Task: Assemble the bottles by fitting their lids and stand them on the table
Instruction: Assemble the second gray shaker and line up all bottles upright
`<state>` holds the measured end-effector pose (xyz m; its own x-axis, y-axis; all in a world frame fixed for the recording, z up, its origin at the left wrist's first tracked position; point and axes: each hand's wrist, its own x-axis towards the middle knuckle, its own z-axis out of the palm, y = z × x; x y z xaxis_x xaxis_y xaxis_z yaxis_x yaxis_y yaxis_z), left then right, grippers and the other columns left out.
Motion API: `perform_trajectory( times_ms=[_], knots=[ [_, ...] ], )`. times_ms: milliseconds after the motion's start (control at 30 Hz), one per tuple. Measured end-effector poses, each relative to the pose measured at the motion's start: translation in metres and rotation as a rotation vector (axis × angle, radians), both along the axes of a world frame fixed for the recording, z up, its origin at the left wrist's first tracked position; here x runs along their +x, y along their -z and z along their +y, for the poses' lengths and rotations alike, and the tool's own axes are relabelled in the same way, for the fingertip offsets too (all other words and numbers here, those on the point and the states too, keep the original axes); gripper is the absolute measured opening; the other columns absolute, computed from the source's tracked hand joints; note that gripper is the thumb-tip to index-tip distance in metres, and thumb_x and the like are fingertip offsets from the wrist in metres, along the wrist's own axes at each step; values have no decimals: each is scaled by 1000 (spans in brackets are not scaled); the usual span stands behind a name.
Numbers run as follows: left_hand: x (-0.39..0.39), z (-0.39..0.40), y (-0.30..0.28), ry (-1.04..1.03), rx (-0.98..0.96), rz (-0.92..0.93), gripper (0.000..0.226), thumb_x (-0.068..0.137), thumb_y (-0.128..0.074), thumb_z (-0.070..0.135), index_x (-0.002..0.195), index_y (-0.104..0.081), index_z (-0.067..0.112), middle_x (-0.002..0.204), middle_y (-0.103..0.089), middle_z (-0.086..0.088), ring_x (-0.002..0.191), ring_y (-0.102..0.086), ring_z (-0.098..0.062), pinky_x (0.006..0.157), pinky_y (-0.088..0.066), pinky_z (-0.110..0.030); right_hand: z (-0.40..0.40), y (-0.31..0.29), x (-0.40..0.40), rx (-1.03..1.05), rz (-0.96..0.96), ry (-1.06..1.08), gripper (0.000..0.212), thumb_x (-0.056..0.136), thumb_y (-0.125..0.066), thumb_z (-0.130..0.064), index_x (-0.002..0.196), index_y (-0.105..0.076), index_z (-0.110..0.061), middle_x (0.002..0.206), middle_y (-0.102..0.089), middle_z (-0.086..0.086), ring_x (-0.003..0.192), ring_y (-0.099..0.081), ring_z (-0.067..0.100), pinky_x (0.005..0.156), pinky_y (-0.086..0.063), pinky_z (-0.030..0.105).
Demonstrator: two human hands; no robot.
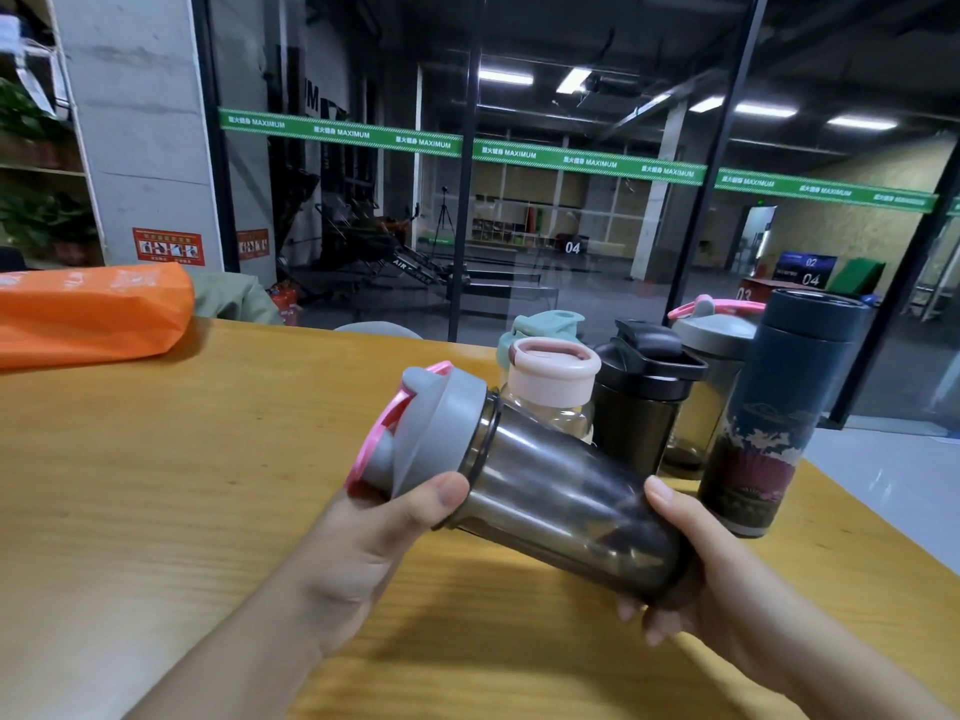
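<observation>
Head view looks down on a wooden worktop (156, 485) with an orange bag (88, 314) lying at its far left edge. At the far right stand five closed bottles in a cluster: a dark blue flask (779, 407) with a printed scene nearest, a grey-lidded shaker (711, 356) with a pink handle behind it, a black shaker (644, 397), a clear bottle (550, 387) with a pale pink cap, and a teal-lidded bottle (540, 324) at the back. Whether any of them holds liquid cannot be told. Held above the worktop in front of this cluster is a smoky bottle (561, 501), tilted with its mouth up and to the left; dark shapes show through its lower wall, too blurred to name. A grey lid (431, 423) with a pink loop sits on its mouth. The left hand (363, 543) comes up from below, its grip closed round the lid, thumb lying across the lid's rim. The right hand (701, 569) cups the bottle's base, thumb on the side and fingers curled underneath.
</observation>
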<state>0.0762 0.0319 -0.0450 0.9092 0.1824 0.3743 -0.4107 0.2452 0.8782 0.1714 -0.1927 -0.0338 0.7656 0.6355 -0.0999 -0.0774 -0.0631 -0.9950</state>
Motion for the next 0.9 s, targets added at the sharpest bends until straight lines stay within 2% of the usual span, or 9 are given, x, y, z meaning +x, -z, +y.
perform_trajectory(
  times_ms=[33, 133, 200, 267, 367, 467, 633, 800, 900],
  knots=[
    [0, 0, 0, 7, 3, -7, 82, 53, -90, 43, 128, -59, 31, 133, -61, -12, 127, -53, -28, 113, -30, -50, -1, 0, 0, 0, 31, -15, 57, 63, -58, -48, 100, -63, -6, 79, -70, 14, 44, -55, 26, 34, -43, 26],
    [0, -2, -4, 3, -7, -38, 78, 53, -90, 43, 125, -61, 34, 129, -63, -10, 123, -57, -26, 107, -39, -45, -2, -2, 1, 19, 74, -53, 57, 58, -76, -44, 101, -64, -8, 85, -72, 14, 47, -58, 29, 35, -46, 27],
    [0, -3, -8, 1, -54, -42, 77, 49, -91, 43, 121, -65, 32, 119, -69, -8, 112, -64, -22, 92, -51, -33, -4, 0, 6, 50, 79, -78, 91, 34, -87, -50, 111, -60, -8, 94, -72, 15, 55, -63, 33, 41, -51, 31],
    [1, -2, -9, 10, -131, -35, 88, 48, -93, 39, 128, -60, 20, 117, -69, -12, 108, -66, -24, 83, -54, -29, -7, 0, 9, 84, 50, -111, 114, 23, -93, -44, 125, -50, -14, 99, -71, 17, 66, -67, 36, 50, -56, 34],
    [1, 1, -10, 27, -212, -47, 90, 51, -93, 36, 130, -57, 11, 122, -66, -16, 111, -65, -26, 82, -55, -30, -10, -7, 9, 163, -8, -159, 109, 27, -96, -27, 125, -47, -29, 109, -69, 16, 80, -68, 42, 63, -58, 35],
    [1, 1, -11, 24, -255, -50, 90, 49, -94, 36, 128, -59, 10, 119, -68, -14, 106, -68, -23, 80, -56, -30, -15, -12, 10, 161, -68, -160, 96, 38, -90, -15, 123, -47, -27, 108, -70, 14, 83, -69, 43, 64, -58, 33],
    [1, 0, -12, 9, -277, -37, 101, 45, -95, 37, 133, -53, 10, 116, -70, -11, 104, -68, -19, 78, -56, -28, -15, -11, 11, 32, -169, -76, 108, 30, -91, -53, 122, -49, -15, 100, -68, 20, 68, -67, 34, 50, -53, 31],
    [1, 0, -11, 14, -269, -24, 98, 46, -94, 39, 131, -55, 10, 119, -68, -13, 107, -67, -21, 82, -55, -30, -15, -9, 15, -60, -242, -47, 107, 31, -80, -73, 118, -55, -14, 106, -67, 21, 53, -61, 26, 42, -42, 25],
    [2, 0, -10, 21, -250, -27, 93, 49, -93, 40, 130, -57, 12, 123, -66, -15, 111, -65, -23, 86, -55, -33, -14, -6, 18, -108, -241, -41, 113, 31, -72, -80, 120, -55, -12, 102, -67, 26, 47, -56, 24, 39, -38, 22]
  ],
)
